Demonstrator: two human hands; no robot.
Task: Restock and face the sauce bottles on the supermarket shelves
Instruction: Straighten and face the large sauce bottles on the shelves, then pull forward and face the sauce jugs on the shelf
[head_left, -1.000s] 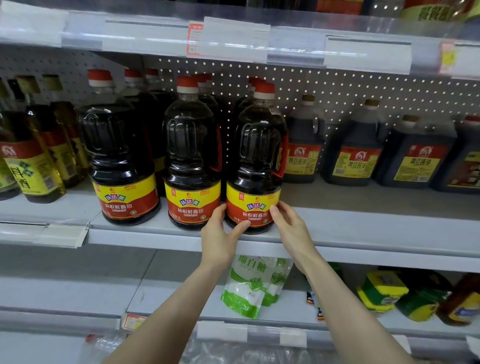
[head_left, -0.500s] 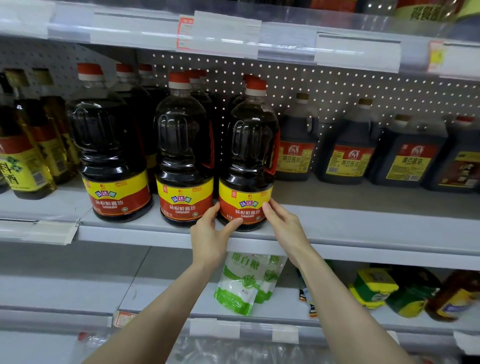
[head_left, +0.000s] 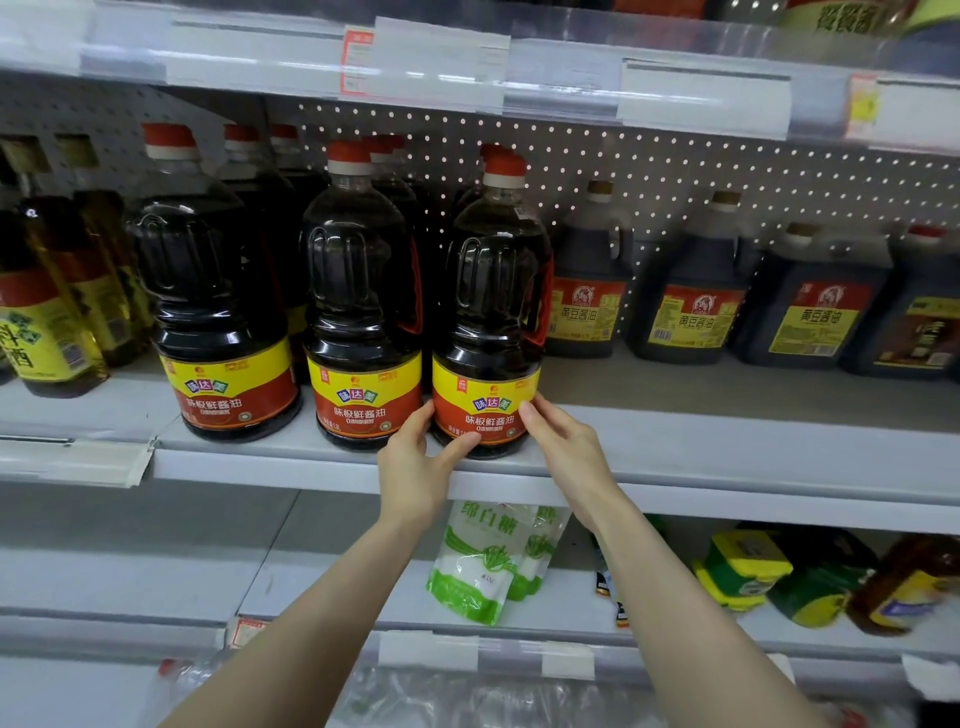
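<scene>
Cupping the base of the tall dark soy sauce bottle with the red-and-yellow label (head_left: 488, 312) between your left hand (head_left: 415, 462) and right hand (head_left: 566, 447), both curled round it at the grey shelf's front edge (head_left: 727, 467), you risk toppling it forward if you pull.

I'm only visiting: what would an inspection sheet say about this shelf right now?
Surface: grey shelf, bottles at its front edge.
Job's things: three red-capped ones in front, labels outward; the right bottle is in hand.
Clutter: sugar bags on the lower shelf.
Hands: left hand and right hand grip the right bottle's base, one each side.
Cables: nothing seen.
Surroundings: pegboard behind; jugs set back at right.
</scene>
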